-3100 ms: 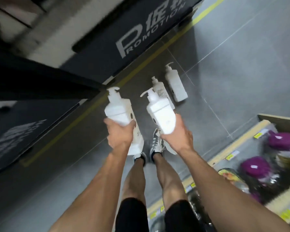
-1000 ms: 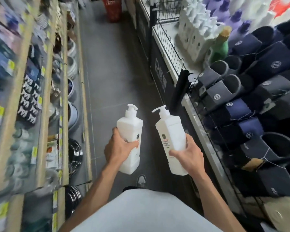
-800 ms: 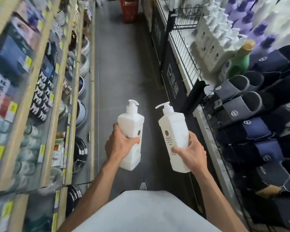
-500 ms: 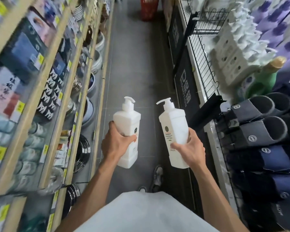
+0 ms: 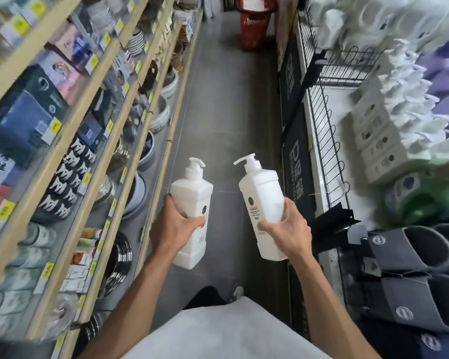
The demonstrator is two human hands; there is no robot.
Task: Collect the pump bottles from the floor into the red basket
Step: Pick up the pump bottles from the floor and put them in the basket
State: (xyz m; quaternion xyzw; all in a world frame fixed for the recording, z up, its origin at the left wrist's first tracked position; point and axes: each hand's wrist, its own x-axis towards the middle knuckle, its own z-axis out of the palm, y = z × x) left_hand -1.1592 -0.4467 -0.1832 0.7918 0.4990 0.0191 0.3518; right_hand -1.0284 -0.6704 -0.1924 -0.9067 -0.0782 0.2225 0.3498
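Two pump bottles up off the floor, in the middle of the frame: left pump bottle in the left hand, right pump bottle in the right hand. Far to go yet, with the red basket way up at the top of the frame, at the far end of the aisle, well apart from both bottles.

Could go wrong on the walk there. Narrow aisle, with dish shelves down the left side of the frame and a black wire rack down the right side. Could bump an elbow or a bottle on either one and knock things down. Could also drop a bottle: smooth, big, likely heavy, and held only round the lower half. Could miss the basket with a throw from far off. Better to get close and set each one in low. Could push down a pump top by mistake and squirt soap out.

Left hand: wrapped round its bottle from the left side, thumb across the front by the label, fingers round the far side. Clamped on, bottle nearly upright.

Right hand: curled round its bottle from the right side, thumb on the front under the label. Clamped on too, bottle top leaning a bit to the left. Bottles near, not touching.
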